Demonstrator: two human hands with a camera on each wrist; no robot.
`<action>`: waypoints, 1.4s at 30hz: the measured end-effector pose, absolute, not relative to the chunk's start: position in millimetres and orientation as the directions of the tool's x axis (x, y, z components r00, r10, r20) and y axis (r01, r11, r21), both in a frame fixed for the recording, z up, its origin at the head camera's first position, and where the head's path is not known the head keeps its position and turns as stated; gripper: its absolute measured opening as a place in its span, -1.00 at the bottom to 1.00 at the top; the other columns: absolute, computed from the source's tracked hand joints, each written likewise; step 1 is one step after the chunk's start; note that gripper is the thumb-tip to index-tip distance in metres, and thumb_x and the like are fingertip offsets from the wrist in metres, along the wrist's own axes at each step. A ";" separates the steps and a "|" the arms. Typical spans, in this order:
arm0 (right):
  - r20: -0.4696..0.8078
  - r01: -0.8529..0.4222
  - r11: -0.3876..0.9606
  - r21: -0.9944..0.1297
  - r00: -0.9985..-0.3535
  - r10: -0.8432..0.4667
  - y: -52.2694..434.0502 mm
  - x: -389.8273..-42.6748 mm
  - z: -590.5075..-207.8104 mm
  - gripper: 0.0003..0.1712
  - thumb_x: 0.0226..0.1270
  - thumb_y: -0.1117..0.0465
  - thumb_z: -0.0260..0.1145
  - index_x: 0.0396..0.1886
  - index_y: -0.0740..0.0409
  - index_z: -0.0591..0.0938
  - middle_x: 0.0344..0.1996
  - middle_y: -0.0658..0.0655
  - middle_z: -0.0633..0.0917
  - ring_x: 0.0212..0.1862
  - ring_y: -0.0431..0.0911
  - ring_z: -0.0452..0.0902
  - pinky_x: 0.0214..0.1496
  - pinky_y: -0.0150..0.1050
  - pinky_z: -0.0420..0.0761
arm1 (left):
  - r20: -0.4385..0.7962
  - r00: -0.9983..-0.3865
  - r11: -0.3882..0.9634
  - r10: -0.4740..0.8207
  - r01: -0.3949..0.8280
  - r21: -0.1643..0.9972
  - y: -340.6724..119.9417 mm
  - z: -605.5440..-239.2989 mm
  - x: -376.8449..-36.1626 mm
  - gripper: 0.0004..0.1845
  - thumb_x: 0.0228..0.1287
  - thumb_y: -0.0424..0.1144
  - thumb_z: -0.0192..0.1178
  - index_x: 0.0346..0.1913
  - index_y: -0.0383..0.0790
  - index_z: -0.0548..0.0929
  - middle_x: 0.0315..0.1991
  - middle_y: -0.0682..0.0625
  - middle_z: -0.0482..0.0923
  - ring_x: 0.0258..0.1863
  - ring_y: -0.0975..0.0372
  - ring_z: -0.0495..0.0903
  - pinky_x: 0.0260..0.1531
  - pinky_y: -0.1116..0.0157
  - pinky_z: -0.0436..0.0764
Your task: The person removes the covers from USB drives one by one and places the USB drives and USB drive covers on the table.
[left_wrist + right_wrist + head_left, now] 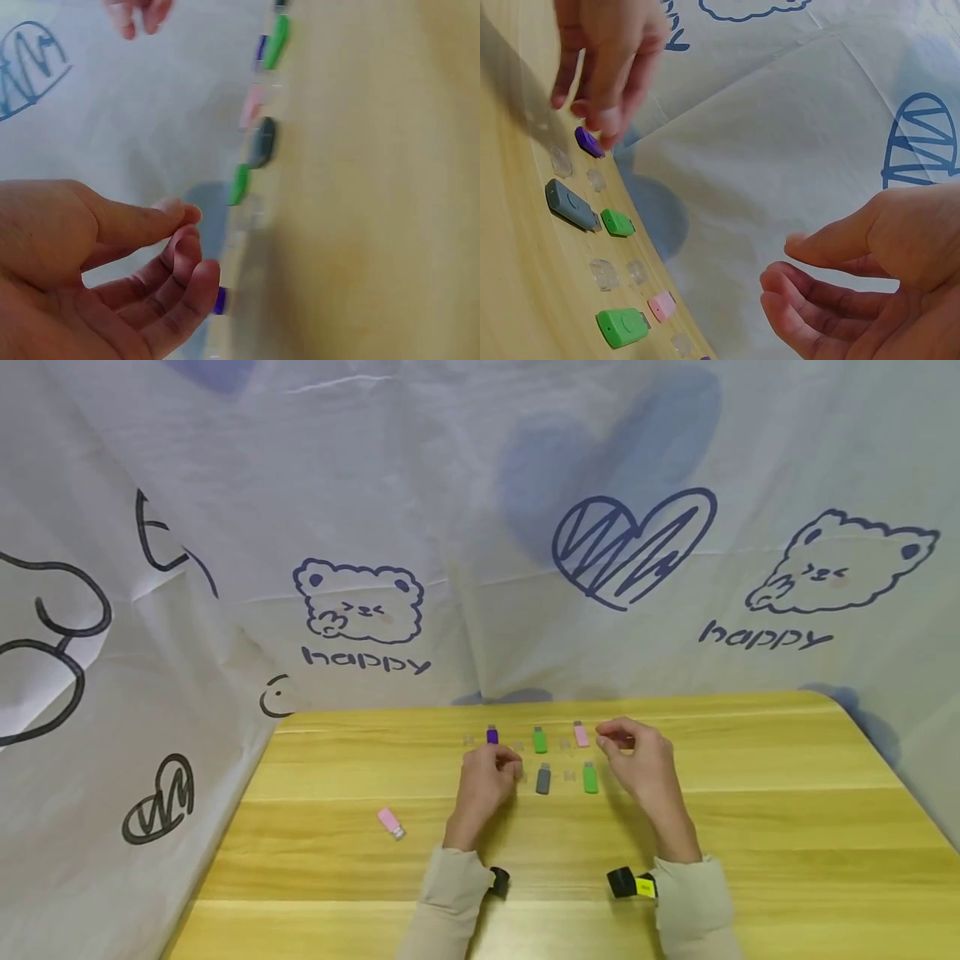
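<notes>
Both hands hover over small USB drives on the desk, the left hand [486, 781] and right hand [640, 762] each with a loosely curled, empty grip.

**A makeshift recording corner, not a lived-in room**

You sit at a yellow wood-grain table [750, 827] closed in on three sides by a hung white sheet [465, 485] printed with bears, hearts and the word "happy". The sheet hides whatever room lies behind. Small coloured USB sticks [540, 740] lie in tidy rows, like a staged set-up.
</notes>
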State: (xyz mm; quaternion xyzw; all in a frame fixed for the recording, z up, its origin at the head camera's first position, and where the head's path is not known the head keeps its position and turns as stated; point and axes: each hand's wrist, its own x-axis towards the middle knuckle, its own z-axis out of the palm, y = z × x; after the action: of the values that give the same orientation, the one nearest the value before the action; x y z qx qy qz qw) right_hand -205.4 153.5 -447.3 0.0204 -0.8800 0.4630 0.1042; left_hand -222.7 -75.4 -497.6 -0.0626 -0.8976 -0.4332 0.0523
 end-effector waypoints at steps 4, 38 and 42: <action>0.205 -0.139 0.575 -0.806 -0.977 0.052 150.4 -206.9 -449.6 -0.82 0.46 0.34 0.34 -0.05 0.33 0.74 -0.17 0.28 0.76 -0.09 0.15 0.65 0.01 0.05 0.65 | 0.183 -0.982 0.560 0.053 0.181 0.808 -84.3 -483.6 -220.3 -0.91 0.38 -0.42 0.32 -0.19 -0.35 0.81 -0.25 -0.10 0.75 -0.32 0.16 0.67 -0.38 0.33 0.68; 0.303 -0.456 0.503 -0.734 -0.883 -0.359 6.2 -198.5 -474.2 -0.66 0.33 0.31 0.48 0.08 0.20 0.67 -0.03 0.15 0.70 -0.03 0.07 0.65 -0.01 -0.07 0.69 | 0.205 -0.847 0.356 -0.491 0.019 0.934 -264.5 -448.6 -190.2 -0.69 0.62 -0.26 0.07 0.18 -0.34 0.68 -0.02 -0.31 0.69 -0.23 0.37 0.64 -0.21 0.58 0.56; 0.249 -0.464 0.510 -0.724 -0.866 -0.433 -15.6 -193.8 -475.4 -0.62 0.35 0.28 0.48 0.13 0.17 0.65 0.02 0.16 0.67 0.01 0.09 0.65 0.00 -0.13 0.68 | 0.174 -0.805 0.416 -0.567 -0.097 0.904 -285.8 -457.3 -179.5 -0.68 0.61 -0.22 0.08 0.18 -0.31 0.68 -0.04 -0.27 0.71 -0.30 0.49 0.59 -0.31 0.64 0.49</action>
State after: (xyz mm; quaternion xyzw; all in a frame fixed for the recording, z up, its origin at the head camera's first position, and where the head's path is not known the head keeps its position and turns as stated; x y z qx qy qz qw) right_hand -193.8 -15.6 -475.4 0.2581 -0.8687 0.4223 0.0180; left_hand -179.5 -285.8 -457.3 0.2054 -0.8080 -0.4998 0.2350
